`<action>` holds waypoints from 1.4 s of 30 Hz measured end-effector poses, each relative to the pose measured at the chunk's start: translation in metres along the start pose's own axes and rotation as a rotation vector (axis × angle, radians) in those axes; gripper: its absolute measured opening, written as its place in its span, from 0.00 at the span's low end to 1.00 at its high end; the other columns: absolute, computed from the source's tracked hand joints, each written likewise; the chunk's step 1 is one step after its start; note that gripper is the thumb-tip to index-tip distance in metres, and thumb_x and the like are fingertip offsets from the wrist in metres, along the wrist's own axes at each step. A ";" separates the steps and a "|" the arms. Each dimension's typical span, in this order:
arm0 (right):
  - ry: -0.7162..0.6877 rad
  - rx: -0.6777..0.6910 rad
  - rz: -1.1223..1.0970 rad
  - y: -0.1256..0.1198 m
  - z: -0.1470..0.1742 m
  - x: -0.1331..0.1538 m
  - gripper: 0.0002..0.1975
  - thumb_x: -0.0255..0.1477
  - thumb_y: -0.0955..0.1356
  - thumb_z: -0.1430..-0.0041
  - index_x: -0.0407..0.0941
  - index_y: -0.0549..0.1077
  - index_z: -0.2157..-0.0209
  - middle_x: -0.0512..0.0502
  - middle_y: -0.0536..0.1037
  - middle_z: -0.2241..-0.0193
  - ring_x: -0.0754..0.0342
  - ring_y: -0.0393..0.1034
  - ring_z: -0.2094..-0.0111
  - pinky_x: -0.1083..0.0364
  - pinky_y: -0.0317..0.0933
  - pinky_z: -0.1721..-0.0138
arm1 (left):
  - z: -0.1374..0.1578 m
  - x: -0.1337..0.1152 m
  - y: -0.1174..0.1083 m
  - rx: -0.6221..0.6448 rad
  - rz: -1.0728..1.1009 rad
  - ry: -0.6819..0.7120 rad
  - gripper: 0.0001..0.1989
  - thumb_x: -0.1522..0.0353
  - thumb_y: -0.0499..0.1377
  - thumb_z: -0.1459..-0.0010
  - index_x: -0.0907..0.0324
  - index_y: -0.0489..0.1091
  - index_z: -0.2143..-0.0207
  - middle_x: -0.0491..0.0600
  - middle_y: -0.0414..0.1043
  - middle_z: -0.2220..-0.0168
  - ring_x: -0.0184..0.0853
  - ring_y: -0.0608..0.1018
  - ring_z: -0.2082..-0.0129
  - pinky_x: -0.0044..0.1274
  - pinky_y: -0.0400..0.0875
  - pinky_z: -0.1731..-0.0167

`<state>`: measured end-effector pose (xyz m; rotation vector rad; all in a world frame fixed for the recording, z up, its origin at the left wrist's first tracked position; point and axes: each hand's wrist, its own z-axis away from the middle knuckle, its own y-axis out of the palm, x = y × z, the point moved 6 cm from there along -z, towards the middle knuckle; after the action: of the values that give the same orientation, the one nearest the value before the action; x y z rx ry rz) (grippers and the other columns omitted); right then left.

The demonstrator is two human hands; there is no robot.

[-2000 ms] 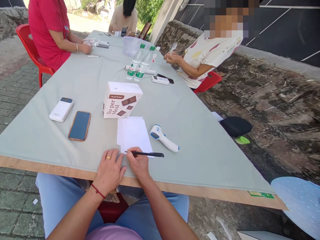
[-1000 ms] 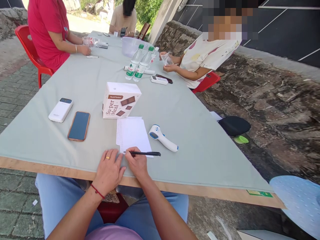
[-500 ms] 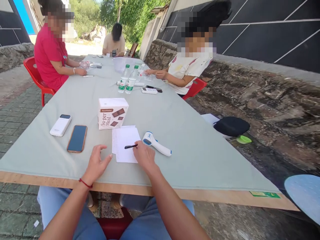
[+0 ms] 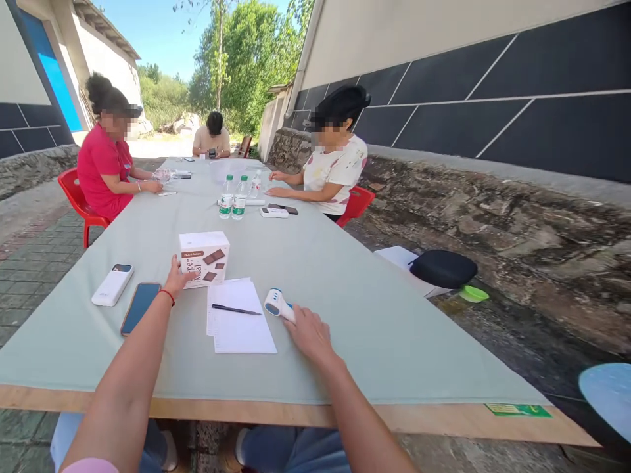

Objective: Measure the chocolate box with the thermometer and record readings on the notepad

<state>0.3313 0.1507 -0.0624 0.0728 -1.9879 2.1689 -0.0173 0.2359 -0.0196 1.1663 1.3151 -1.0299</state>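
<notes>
At the left edge of a white snack box [image 4: 213,255] with brown chocolate pictures, my left hand [image 4: 176,278] grips its lower corner, thumb across the front. My right hand [image 4: 310,333] is wrapped over the handle of a white and blue infrared thermometer [image 4: 277,303], whose head points away to the left. Between my hands lie white paper sheets [image 4: 245,338], with a black pen [image 4: 235,309] resting across them. A phone [image 4: 139,309] lies left of the papers, partly behind my left forearm. The box stands upright just beyond the papers.
A white power bank [image 4: 112,285] lies at the left. Two water bottles [image 4: 239,198] stand farther up the table, near a white device [image 4: 274,213]. Several people sit around the far part. A black cap-like item [image 4: 444,268] lies right of the table.
My right hand has let go of the pen, which now lies on the papers, and has taken hold of the thermometer. My left hand has moved forward onto the box. The view has tilted up.
</notes>
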 end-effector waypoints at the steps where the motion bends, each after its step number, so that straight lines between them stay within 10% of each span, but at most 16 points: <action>1: -0.015 0.019 0.008 0.000 -0.001 -0.002 0.18 0.31 0.60 0.35 0.42 0.66 0.46 0.35 0.71 0.49 0.43 0.65 0.48 0.49 0.57 0.52 | -0.001 0.001 0.003 0.018 0.017 -0.025 0.41 0.66 0.75 0.70 0.59 0.66 0.51 0.58 0.74 0.51 0.49 0.76 0.50 0.41 0.69 0.50; 6: 0.090 0.067 -0.218 0.002 0.000 -0.010 0.18 0.27 0.63 0.43 0.41 0.69 0.51 0.36 0.75 0.56 0.44 0.70 0.56 0.51 0.60 0.60 | 0.004 -0.007 -0.004 -0.108 0.034 -0.012 0.36 0.63 0.74 0.66 0.58 0.65 0.54 0.55 0.74 0.52 0.43 0.77 0.52 0.37 0.71 0.51; 12: 0.031 -0.319 -1.259 -0.019 0.048 0.023 0.29 0.38 0.68 0.52 0.43 0.66 0.48 0.41 0.77 0.58 0.47 0.71 0.61 0.51 0.64 0.61 | 0.063 -0.023 -0.018 -0.162 0.316 -0.018 0.32 0.56 0.70 0.55 0.57 0.64 0.50 0.56 0.71 0.46 0.41 0.78 0.53 0.35 0.73 0.53; 19: -0.149 -0.052 -1.727 -0.012 0.135 0.107 0.19 0.46 0.68 0.48 0.43 0.74 0.65 0.47 0.74 0.73 0.52 0.66 0.70 0.55 0.61 0.69 | 0.166 -0.007 -0.006 -0.012 0.197 -0.169 0.32 0.53 0.66 0.50 0.62 0.67 0.48 0.59 0.75 0.50 0.48 0.77 0.51 0.36 0.72 0.52; 42: -0.143 0.031 -1.581 -0.010 0.137 0.143 0.17 0.44 0.69 0.48 0.44 0.69 0.73 0.54 0.66 0.81 0.57 0.57 0.77 0.58 0.54 0.75 | 0.193 0.019 -0.011 -0.077 0.006 0.013 0.33 0.56 0.66 0.51 0.60 0.68 0.44 0.56 0.73 0.47 0.50 0.72 0.45 0.36 0.68 0.47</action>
<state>0.1800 0.0323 -0.0150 1.2870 -1.0668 1.0702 0.0027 0.0462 -0.0541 1.1197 1.3497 -0.9606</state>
